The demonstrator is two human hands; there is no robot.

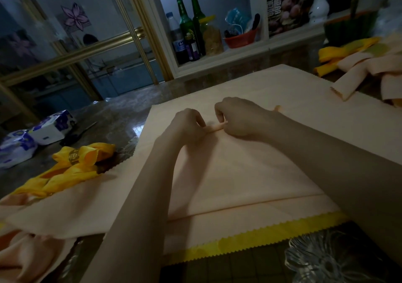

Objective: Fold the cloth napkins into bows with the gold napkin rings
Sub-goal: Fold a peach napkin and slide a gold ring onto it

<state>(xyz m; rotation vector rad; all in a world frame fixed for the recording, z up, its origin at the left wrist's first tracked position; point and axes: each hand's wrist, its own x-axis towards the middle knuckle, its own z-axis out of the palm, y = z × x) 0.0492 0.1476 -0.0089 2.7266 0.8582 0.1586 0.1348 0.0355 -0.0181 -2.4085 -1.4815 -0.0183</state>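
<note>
Lay flat across the dark glossy tabletop: a wide peach cloth napkin. Pinched its small raised pleat mid-cloth with curled fingers of left hand and right hand. Seemed best to keep pleats narrow, even, pressed down.

I see matt peach cloth napkin, glossy stone-look tabletop, and a shiny gold ring.
</note>
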